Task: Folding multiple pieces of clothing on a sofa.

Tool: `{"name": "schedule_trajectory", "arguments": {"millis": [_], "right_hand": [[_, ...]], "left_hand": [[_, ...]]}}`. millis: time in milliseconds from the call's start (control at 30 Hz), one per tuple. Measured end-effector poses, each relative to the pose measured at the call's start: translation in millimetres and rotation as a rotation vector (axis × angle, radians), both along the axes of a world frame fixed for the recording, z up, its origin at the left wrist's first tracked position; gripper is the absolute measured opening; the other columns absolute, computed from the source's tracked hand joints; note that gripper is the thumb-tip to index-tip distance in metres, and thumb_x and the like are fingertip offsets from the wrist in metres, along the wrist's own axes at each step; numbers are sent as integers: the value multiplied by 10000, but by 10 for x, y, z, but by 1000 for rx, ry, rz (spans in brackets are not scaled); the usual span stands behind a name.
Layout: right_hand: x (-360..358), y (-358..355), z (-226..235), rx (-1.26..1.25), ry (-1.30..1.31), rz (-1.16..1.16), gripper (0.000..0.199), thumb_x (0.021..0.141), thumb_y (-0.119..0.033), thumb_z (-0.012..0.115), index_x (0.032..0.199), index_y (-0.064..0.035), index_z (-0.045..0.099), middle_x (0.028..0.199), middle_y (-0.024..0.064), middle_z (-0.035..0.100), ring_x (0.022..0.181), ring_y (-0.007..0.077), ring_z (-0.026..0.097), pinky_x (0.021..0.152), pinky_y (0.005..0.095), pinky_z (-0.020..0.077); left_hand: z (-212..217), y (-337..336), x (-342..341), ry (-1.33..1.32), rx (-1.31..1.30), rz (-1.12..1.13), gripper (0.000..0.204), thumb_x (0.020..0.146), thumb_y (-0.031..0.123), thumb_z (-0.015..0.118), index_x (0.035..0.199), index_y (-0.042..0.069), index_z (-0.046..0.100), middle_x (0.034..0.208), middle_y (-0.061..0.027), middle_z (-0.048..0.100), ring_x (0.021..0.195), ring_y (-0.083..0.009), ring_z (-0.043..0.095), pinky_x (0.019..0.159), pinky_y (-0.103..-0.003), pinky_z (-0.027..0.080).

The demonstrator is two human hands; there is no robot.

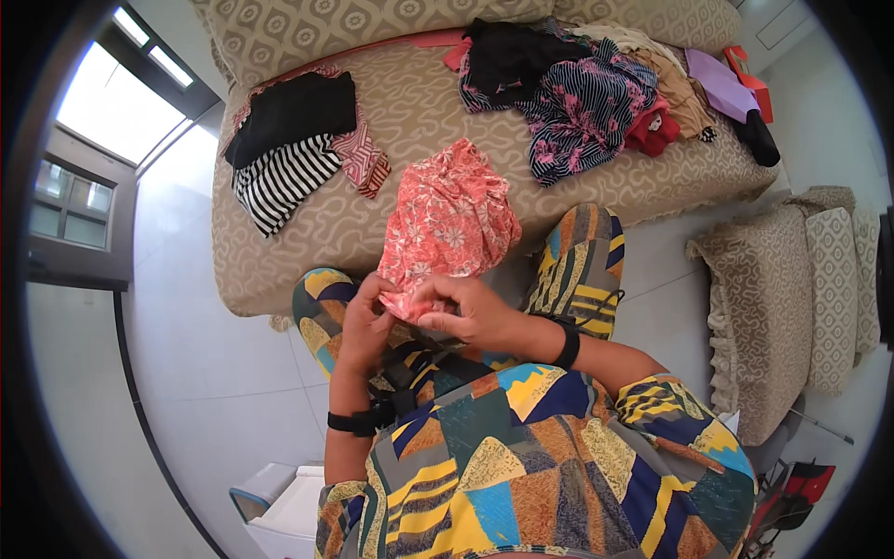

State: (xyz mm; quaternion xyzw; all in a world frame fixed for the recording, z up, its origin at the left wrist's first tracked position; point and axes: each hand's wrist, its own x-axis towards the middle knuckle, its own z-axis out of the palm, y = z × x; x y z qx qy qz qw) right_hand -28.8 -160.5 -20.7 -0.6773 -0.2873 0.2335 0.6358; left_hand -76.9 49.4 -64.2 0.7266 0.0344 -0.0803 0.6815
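coral floral garment (450, 216) lies from the edge of the beige patterned sofa (391, 112) down to the person's lap. left hand (366, 321) and right hand (463, 310) both pinch its lower hem, fingers closed on the cloth. striped top (279, 179) and dark clothes pile (568, 88) lie behind on the sofa, well apart.

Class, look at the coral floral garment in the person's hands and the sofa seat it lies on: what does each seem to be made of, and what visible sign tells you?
Coral floral garment: thin, soft woven cloth, probably cotton or rayon, matte; it crumples into fine folds.
Sofa seat: thicker beige upholstery fabric with a scrolling, seemingly woven pattern; it lies taut and slightly textured.
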Motion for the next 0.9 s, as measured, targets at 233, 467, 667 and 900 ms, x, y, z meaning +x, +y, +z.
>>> {"name": "schedule_trajectory", "arguments": {"millis": [233,467,667,900], "right_hand": [[161,-146,-93,-265,-696,-117,316,772,-123,721,1057,-46,609,911,143,613,756,259,601,660,320,475],[84,-212,24,-163,-273,-307,300,728,-38,657,1013,-43,563,890,159,592,809,364,583,713,409,480],[97,-245,138,-153,-510,-364,332,698,-20,670,1011,-56,564,870,146,598,775,375,602,645,402,497],[137,-230,110,-313,-614,-409,236,727,-41,651,949,-69,576,916,129,599,816,366,607,670,406,509]], "left_hand": [[232,-40,-3,-384,142,273,204,847,-11,639,764,36,459,1354,-136,482,1198,-268,521,1013,-364,395],[359,-67,-142,-311,-22,343,191,859,-64,598,771,45,467,869,-76,623,825,-170,566,776,-275,455],[649,-108,-196,-557,-103,328,267,809,-106,612,736,58,415,715,-15,474,656,-122,421,605,-253,376],[769,-33,-317,-644,-54,388,307,834,-38,682,752,65,405,709,-24,478,676,-132,433,628,-262,375]]}}
